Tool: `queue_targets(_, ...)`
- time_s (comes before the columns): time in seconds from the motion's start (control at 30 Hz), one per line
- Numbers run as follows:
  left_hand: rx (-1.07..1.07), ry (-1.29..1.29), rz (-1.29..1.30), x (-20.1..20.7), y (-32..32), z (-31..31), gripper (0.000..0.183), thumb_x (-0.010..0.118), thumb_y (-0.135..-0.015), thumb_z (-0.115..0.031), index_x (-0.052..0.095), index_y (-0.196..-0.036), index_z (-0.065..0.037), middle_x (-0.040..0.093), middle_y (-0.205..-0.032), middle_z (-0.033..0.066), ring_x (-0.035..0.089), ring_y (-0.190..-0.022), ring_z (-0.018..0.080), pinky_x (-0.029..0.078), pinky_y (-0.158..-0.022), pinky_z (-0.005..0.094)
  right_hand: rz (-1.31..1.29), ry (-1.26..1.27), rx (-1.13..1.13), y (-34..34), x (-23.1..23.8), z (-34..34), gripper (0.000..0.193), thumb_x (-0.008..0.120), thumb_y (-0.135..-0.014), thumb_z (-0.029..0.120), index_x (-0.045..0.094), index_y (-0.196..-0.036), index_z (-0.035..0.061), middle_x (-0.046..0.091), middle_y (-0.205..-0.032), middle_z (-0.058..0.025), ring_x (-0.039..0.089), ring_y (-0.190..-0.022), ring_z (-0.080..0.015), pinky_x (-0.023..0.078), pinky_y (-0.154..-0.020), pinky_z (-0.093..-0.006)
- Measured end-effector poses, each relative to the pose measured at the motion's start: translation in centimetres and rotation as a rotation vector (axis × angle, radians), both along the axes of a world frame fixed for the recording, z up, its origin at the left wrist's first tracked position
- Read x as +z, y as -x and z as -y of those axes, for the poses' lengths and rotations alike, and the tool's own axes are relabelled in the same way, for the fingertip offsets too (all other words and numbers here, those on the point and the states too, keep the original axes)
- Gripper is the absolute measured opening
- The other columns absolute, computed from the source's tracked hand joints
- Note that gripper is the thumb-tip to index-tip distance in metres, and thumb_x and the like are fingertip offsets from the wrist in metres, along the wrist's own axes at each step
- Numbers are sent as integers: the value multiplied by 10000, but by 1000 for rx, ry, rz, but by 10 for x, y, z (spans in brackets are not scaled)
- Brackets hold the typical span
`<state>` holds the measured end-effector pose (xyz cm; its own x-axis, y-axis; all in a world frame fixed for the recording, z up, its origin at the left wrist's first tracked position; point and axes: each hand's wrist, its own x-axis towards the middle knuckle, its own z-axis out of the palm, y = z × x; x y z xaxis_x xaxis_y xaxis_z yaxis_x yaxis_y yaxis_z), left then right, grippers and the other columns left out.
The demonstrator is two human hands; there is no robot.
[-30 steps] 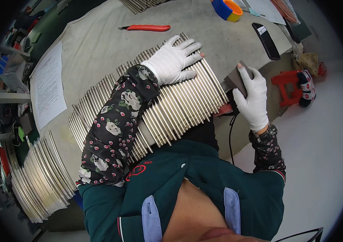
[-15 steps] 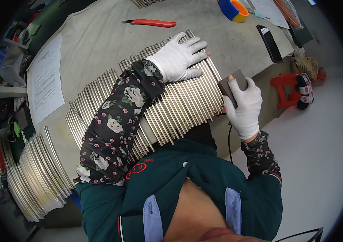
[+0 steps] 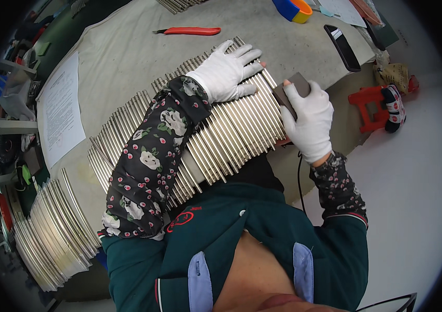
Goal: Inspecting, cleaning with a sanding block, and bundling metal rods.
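Note:
A long row of thin silver metal rods [image 3: 231, 130] lies side by side across the cloth-covered table [image 3: 127, 57]. My left hand [image 3: 228, 73], in a white glove, rests flat on the rods with fingers spread, and its flowered sleeve lies along the row. My right hand [image 3: 309, 119], also gloved, grips a small grey block [image 3: 291, 91] pressed against the right ends of the rods. A thin black cord [image 3: 300, 177] hangs below that hand.
A red utility knife [image 3: 189, 31], a printed sheet [image 3: 60, 109], a black phone [image 3: 343, 47] and a blue and yellow tape roll [image 3: 293, 9] lie on the table. More rods [image 3: 54, 234] are piled at lower left. A red stool [image 3: 374, 106] stands on the floor.
My right hand has moved left with the grey block, from beside the table's edge up against the rod ends. My left hand has stayed flat on the rods.

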<state>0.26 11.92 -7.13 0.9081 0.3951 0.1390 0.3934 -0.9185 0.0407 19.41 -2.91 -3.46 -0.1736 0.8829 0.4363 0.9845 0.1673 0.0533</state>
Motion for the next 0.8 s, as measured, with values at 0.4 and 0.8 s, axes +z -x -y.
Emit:
queue_targets(0.4,-10,15,-12,-12,1,9,623,460,-930,-490,427,-1416,-101,346,-1511,132,272,-1422,306,198,-1149,525,-23,84,-46,7,-8,12,494,704,-737,217,612,-1216,133,533,-1027,-210,554,-881,-360,471,-707,-450)
queue_targets(0.8,-14,27,-5,0,5,8,603,454,-937,-466,400,-1431,-123,337,-1517,127,260,-1430,304,185,-1148,540,-159,-30,-101,-51,-10,-14,501,720,-721,256,631,-1201,142,593,-1109,-197,586,-953,-364,500,-817,-437)
